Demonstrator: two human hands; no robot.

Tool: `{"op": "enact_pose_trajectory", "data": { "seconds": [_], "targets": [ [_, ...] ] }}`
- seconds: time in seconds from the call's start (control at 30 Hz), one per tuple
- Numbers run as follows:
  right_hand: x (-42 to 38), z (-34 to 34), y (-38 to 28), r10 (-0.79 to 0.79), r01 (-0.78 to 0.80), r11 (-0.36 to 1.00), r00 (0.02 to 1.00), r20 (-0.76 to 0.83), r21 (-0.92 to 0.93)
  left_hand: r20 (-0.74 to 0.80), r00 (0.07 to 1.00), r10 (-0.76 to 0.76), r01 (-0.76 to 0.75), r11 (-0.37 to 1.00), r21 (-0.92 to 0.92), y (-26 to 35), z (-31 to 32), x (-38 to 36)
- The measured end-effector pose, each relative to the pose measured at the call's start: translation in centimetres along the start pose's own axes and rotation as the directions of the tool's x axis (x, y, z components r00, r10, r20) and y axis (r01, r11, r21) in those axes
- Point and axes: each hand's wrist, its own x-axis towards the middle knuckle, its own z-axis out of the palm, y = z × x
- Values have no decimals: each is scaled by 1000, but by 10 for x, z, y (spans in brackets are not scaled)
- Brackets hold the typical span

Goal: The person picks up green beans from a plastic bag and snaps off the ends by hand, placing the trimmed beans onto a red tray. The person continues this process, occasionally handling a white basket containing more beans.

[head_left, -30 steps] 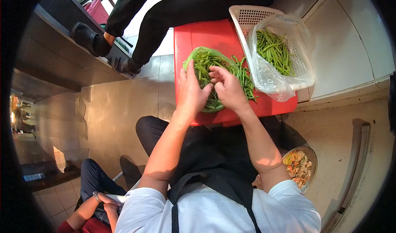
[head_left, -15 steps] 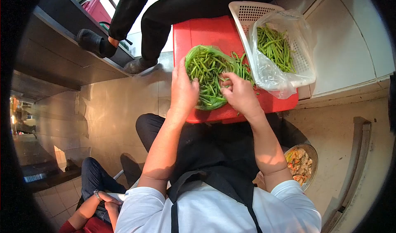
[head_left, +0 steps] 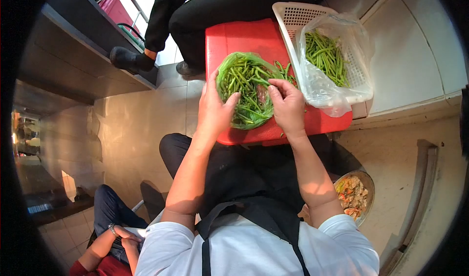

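Note:
A green plastic bag [head_left: 251, 125] stands on a red surface, its mouth wide and full of green beans [head_left: 239, 78]. My left hand [head_left: 215, 107] is wrapped along the bag's left side, fingers outside and thumb over the rim. At the right rim, my right hand [head_left: 289, 107] pinches the bag's edge between thumb and fingers; whether a bean is in the pinch too is hard to see. Some loose beans [head_left: 283, 70] lie just right of the bag, partly behind my right hand.
The red surface [head_left: 234, 39] carries a white plastic basket [head_left: 288, 14] at right, holding a clear bag [head_left: 317, 92] of long green beans [head_left: 325, 58]. A person in black trousers [head_left: 229, 9] sits opposite. Another person [head_left: 105, 246] sits lower left. A bowl of scraps [head_left: 354, 195] stands low at right.
My right hand has come out from over the beans to the bag's right rim. The bag's mouth has drawn in slightly on that side. The opposite person's feet have shifted right.

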Motion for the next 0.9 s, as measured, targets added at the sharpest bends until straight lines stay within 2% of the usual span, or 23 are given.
{"op": "enact_pose_trajectory", "data": {
  "seconds": [0.13, 0.37, 0.53, 0.57, 0.67, 0.7, 0.77, 0.8, 0.87, 0.9],
  "targets": [
    [-4, 6, -12, -22, 35, 945, 999, -44, 326, 41, 998, -51, 51, 999, -3, -4, -5, -2],
    [-2, 16, 19, -47, 44, 998, 996, 72, 45, 40, 999, -27, 28, 999, -30, -6, -6, -3],
    [2, 13, 32, -66, 64, 998, 992, 104, 27, 50, 996, -71, 78, 984, -160, -29, 0, -2],
    [3, 12, 29, -69, 67, 997, 991, 114, 24, 39, 998, -57, 62, 989, -135, -30, 0, -3],
    [0, 6, 9, -87, 115, 980, 982, 167, -162, -29, 999, 30, -28, 997, 68, -17, -5, -5],
    [0, 6, 10, -150, 165, 974, 983, 103, -154, -51, 996, 70, -61, 986, 158, -11, -7, -6],
    [1, 9, 13, -273, 267, 953, 962, -25, -146, -138, 974, 178, -156, 975, 159, -6, -8, -4],
    [2, 10, 13, -288, 285, 957, 956, -56, -51, -181, 956, 230, -201, 966, 164, -2, -9, -3],
    [4, 13, 14, -308, 324, 936, 944, -122, 138, -149, 980, 129, -123, 991, 48, 18, -16, -6],
    [1, 13, 6, -311, 323, 934, 945, -99, 154, -128, 989, 80, -81, 997, -9, 26, -17, -6]
  ]
}}
